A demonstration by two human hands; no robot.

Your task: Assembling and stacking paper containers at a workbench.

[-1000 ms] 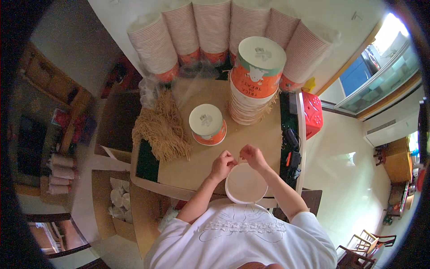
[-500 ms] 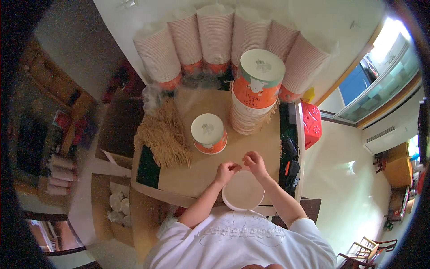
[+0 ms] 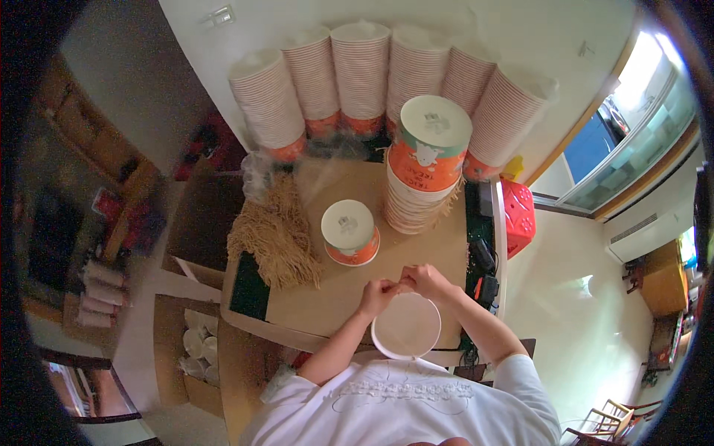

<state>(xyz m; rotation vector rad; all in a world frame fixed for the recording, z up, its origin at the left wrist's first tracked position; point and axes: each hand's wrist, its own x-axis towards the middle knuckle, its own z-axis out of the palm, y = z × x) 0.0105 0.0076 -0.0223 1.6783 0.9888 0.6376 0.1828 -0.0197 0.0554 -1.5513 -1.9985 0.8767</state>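
An open white-rimmed paper bucket [image 3: 406, 327] stands at the table's near edge, its mouth facing up, close against my shirt. At its far rim, my left hand [image 3: 379, 295] and my right hand [image 3: 424, 281] meet with fingertips pinched together. What they pinch is too small to make out. Beyond them an upside-down orange paper bucket [image 3: 349, 232] with a white base sits on the brown board. To its left lies a heap of tan twisted cords [image 3: 277, 241]. A taller stack of upside-down buckets [image 3: 428, 160], orange and green on top, stands to the right.
Several tall stacks of nested paper buckets [image 3: 361, 78] line the wall at the back. Black adapters [image 3: 485, 275] and cables lie along the table's right edge, near a red plastic stool [image 3: 517, 215]. On the floor at left is an open carton [image 3: 169, 349] holding white items.
My hands have come together, the left fingertips now meeting the right ones at the bucket's far rim. The whole scene sits slightly lower in the picture, as the view has tilted up.
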